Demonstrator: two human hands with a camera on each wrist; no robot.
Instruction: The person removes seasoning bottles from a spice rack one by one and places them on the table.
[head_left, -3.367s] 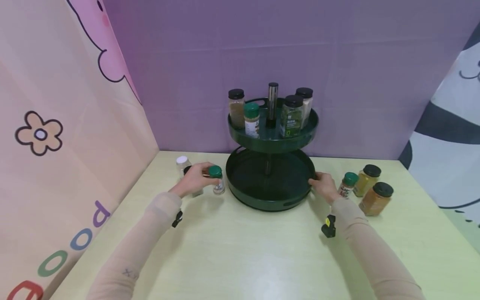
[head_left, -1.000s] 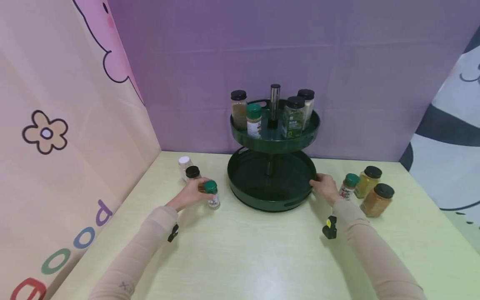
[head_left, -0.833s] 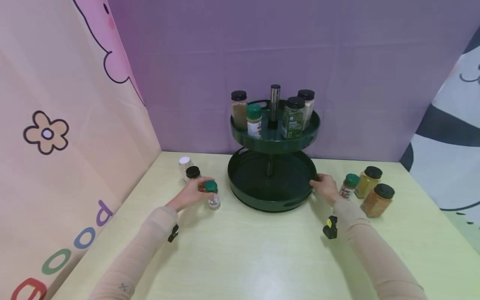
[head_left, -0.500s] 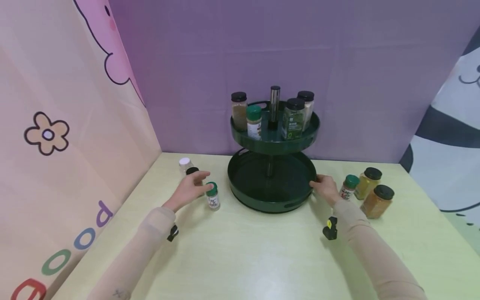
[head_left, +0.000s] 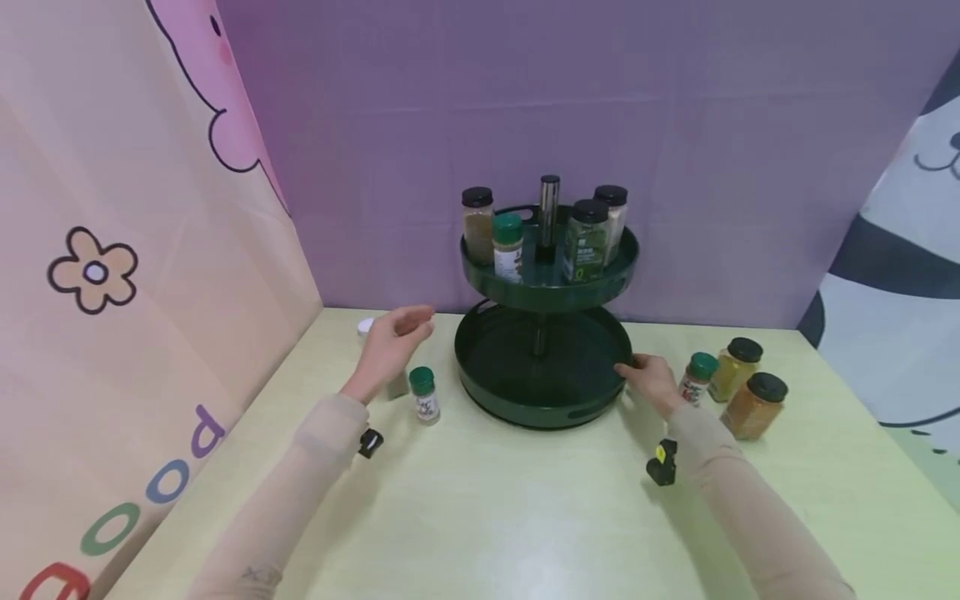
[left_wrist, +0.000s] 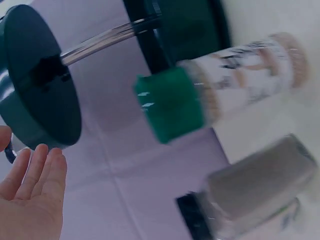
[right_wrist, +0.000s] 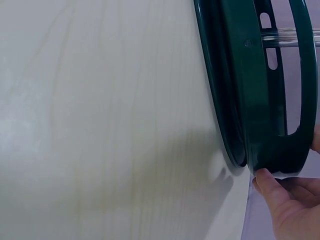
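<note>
My left hand (head_left: pixel 390 350) is raised over the table's left side, holding nothing; the left wrist view shows its fingers (left_wrist: pixel 42 175) straight. Just right of and below it, a green-capped spice jar (head_left: pixel 426 400) stands upright. A grey-looking jar with a dark cap (left_wrist: pixel 260 187) and a white-capped jar (head_left: pixel 365 327) are partly hidden behind that hand. In the middle stands a dark green two-tier turntable rack (head_left: pixel 517 410). My right hand (head_left: pixel 651 382) grips the rim of its lower tray on the right side, thumb against the outer wall (right_wrist: pixel 270 160).
On the upper tier stand a brown spice jar (head_left: pixel 478 229), a green-capped jar (head_left: pixel 508 258), a green-labelled jar (head_left: pixel 587 246) and a pale jar (head_left: pixel 615 221). Right of the rack are another green-capped jar (head_left: pixel 697 379), a yellow jar (head_left: pixel 733 371) and an orange jar (head_left: pixel 753 408).
The left hand first brought the green-capped jar nearer and slightly left, then let go of it. It has since risen toward the back, over the dark-capped jar. The right hand stays on the rim.
</note>
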